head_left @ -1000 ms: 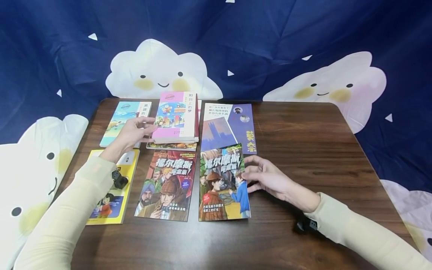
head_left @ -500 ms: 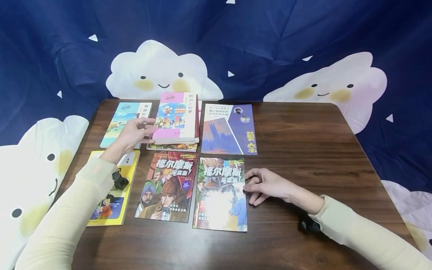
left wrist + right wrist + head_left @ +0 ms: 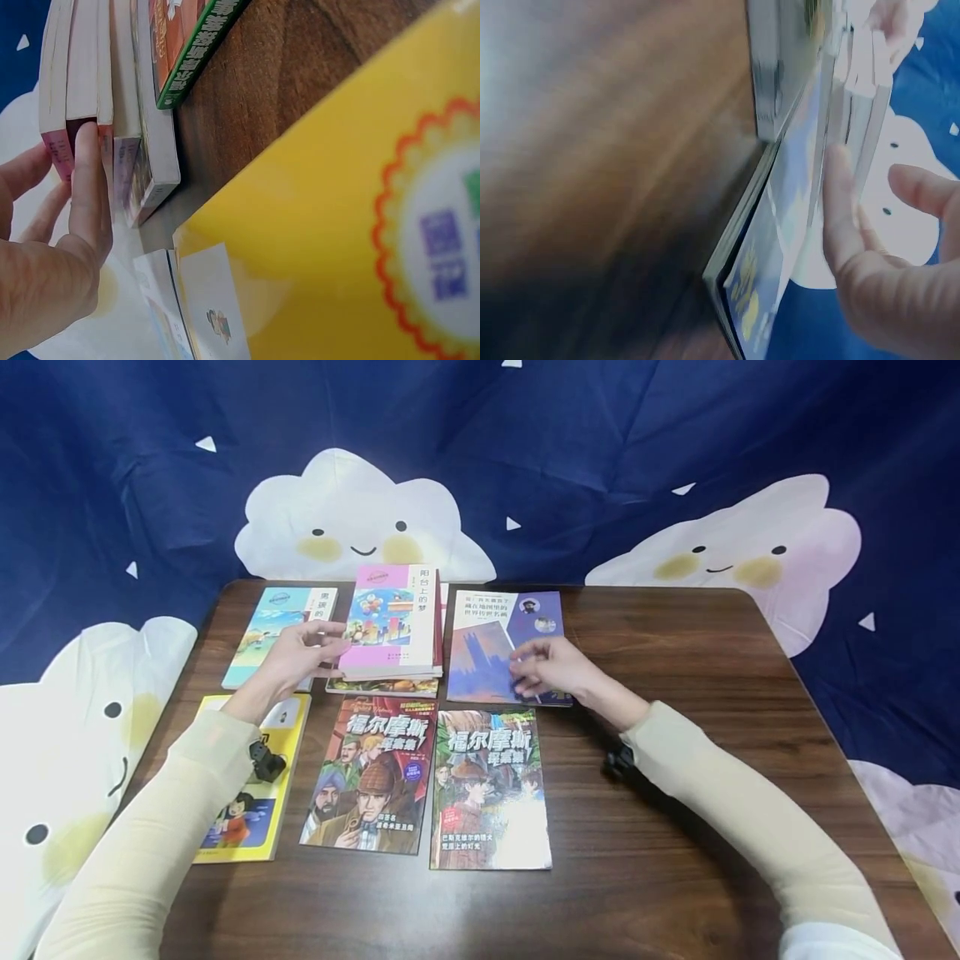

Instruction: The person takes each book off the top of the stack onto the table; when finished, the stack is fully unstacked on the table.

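My left hand (image 3: 303, 653) stays at the left edge of a stack of books topped by a pink book (image 3: 381, 627). In the left wrist view its fingers (image 3: 88, 169) are extended against the ends of the upper books. My right hand (image 3: 558, 672) hovers over the purple art book (image 3: 483, 664), its fingers loosely bent and holding nothing. In the right wrist view that hand is apart from the book beneath, and the stack lies beyond the fingertips. Nearer me lie two detective comic books, a red one (image 3: 367, 777) and a green one (image 3: 491, 789), side by side.
A light-blue book (image 3: 266, 627) lies at the back left of the brown table (image 3: 690, 652). In front of it is a yellow book (image 3: 288, 760), partly hidden by the left sleeve (image 3: 172, 802). A blue cloud-patterned cloth (image 3: 585, 443) hangs behind the table.
My right hand lowered the green comic book flat, let it go, then moved away from me and left to above the purple book. My left hand stayed at the stack.
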The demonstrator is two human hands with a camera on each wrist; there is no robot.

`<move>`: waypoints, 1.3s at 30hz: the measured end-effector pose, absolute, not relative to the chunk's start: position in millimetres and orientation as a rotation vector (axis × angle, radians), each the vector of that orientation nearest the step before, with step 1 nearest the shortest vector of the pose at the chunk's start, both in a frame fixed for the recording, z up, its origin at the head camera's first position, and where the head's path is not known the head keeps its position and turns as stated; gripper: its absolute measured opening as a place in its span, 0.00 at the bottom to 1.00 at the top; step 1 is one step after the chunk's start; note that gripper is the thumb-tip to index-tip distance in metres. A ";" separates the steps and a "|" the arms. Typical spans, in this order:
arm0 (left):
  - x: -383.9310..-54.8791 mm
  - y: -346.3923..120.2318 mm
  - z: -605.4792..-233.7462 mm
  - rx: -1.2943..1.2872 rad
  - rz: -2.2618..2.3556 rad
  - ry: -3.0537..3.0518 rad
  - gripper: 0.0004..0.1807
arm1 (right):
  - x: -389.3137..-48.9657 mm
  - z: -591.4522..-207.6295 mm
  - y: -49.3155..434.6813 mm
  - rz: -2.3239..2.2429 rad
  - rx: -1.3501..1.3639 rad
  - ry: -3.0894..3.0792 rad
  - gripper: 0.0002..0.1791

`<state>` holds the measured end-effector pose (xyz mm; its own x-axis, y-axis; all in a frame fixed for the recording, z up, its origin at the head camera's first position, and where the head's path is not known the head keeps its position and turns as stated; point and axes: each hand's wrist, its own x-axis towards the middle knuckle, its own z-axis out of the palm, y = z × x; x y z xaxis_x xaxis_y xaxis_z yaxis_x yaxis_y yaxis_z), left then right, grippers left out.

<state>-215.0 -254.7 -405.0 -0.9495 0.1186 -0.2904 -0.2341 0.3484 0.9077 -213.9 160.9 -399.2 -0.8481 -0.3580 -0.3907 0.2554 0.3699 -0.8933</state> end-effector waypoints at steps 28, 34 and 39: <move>-220.5 -248.7 -407.5 -0.055 1.535 2.414 0.36 | -273.5 -404.7 48.1 -1.705 0.069 2.033 0.33; -222.0 -249.7 -408.3 -0.085 1.511 2.410 0.39 | -271.3 -398.8 61.7 -1.746 0.095 1.971 0.33; -222.7 -249.4 -410.3 -0.119 1.530 2.377 0.40 | -263.5 -390.2 88.0 -1.854 0.111 1.931 0.30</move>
